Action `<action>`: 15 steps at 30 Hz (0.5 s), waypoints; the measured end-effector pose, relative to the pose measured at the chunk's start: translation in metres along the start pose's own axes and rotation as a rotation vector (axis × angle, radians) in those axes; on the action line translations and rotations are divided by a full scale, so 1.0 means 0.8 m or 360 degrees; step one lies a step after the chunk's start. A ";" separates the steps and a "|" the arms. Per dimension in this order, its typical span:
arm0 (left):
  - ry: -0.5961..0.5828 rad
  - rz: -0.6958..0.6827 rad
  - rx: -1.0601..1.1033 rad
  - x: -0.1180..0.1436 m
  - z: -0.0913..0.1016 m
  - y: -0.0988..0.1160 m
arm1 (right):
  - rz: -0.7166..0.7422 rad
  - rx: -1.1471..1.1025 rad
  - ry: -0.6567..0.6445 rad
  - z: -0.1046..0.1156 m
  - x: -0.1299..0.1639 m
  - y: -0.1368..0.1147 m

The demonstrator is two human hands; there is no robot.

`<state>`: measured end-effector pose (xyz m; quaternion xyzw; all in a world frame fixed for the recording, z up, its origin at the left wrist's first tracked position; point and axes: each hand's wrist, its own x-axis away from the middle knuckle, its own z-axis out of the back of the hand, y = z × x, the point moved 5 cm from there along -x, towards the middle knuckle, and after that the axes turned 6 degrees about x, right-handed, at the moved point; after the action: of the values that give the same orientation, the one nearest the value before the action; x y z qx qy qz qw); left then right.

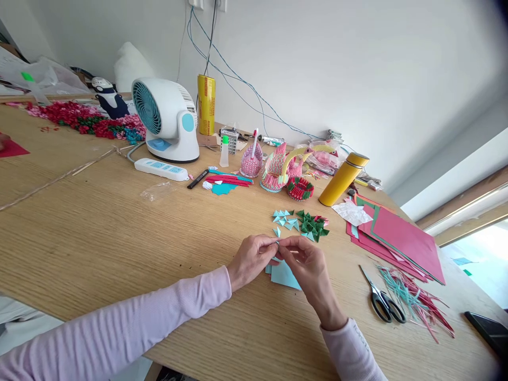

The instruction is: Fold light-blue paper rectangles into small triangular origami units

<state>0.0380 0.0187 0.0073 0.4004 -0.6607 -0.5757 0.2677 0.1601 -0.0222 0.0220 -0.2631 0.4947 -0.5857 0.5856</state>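
My left hand (252, 259) and my right hand (307, 264) meet at their fingertips over the table. Between them they pinch a small piece of light blue paper (277, 243), mostly covered by the fingers. Beneath my right hand lie light blue paper sheets (284, 277), partly hidden. Just beyond the fingertips are several folded light blue paper triangles (291, 223) and a heap of folded dark green paper triangles (315, 227). One light blue triangle (277, 232) sits apart from the rest, close to my fingers.
Black-handled scissors (384, 304) and shredded paper strips (420, 296) lie right, below stacked red paper (410, 238). A yellow bottle (343, 180), folded-paper swans (273, 169), a white fan (170, 119) and a power strip (161, 169) stand farther back. Another person's hand (3, 142) shows far left.
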 end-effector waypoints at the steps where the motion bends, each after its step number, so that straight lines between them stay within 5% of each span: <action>1: -0.0009 -0.0010 -0.0025 0.000 0.000 0.001 | -0.0039 -0.0065 -0.0028 0.000 0.000 0.001; 8: -0.0032 -0.0041 -0.0130 0.001 0.000 0.000 | -0.0273 -0.0266 -0.0167 0.000 -0.001 0.006; 15: -0.0055 -0.0065 -0.0213 0.005 -0.002 0.001 | -0.0147 -0.0126 -0.0143 0.000 -0.003 0.008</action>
<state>0.0372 0.0146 0.0076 0.3850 -0.6170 -0.6308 0.2706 0.1631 -0.0189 0.0165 -0.3345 0.4781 -0.5798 0.5687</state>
